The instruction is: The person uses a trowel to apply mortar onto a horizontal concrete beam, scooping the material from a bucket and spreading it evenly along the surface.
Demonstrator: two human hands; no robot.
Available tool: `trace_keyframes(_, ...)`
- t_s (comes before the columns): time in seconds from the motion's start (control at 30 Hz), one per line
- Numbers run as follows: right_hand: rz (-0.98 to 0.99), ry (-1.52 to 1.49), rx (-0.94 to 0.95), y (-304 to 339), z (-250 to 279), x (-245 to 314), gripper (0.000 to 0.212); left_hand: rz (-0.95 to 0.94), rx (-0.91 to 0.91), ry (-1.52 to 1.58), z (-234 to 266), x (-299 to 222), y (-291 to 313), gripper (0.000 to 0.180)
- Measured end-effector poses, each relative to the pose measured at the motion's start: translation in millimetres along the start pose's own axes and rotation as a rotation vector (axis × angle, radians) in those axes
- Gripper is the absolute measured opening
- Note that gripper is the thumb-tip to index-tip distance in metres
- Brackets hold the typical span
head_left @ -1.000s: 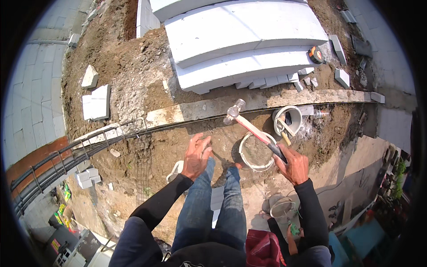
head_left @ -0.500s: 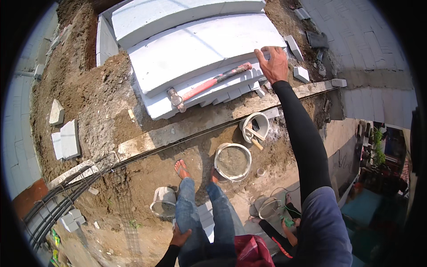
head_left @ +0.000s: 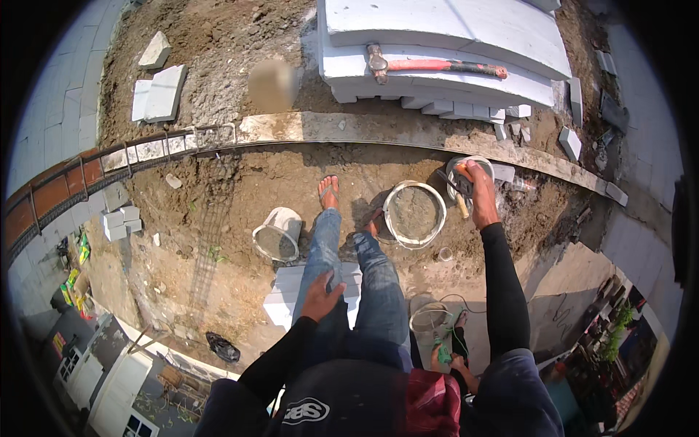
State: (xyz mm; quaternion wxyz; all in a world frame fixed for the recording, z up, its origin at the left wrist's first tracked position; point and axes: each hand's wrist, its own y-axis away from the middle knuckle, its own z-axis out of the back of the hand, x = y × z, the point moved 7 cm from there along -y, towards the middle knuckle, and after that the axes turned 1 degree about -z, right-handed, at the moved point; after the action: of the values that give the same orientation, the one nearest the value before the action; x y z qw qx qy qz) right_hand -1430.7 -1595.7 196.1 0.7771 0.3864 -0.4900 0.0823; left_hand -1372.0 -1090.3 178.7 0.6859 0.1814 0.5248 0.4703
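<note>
Over the pale bucket [head_left: 483,162], an orange-handled tool [head_left: 461,168] was pinched in the closed fingertips of the right hand [head_left: 483,195]; the left hand [head_left: 320,296], loosely spread, was rested on the thigh [head_left: 314,256].

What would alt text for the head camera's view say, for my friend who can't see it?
A person's right hand, seemingly holding a small orange item, is over a round whitish bucket; the left hand rests on blue denim trousers. Beyond, a hammer with a red-and-black handle lies on stacked white rectangular blocks.
</note>
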Motion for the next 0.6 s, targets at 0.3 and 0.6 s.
trace_keyframes(0.3, 0.101, 0.364, 0.578, 287.6, -128.4, -24.5, 0.047, 0.29, 0.348, 0.825, -54.7, -84.2, 58.4, 0.039)
trace_keyframes(0.6, 0.255, 0.609, 0.971, 299.4, -147.2, 39.6, 0.043, 0.071, 0.503, 1.142, -46.9, -92.6, 82.2, 0.029)
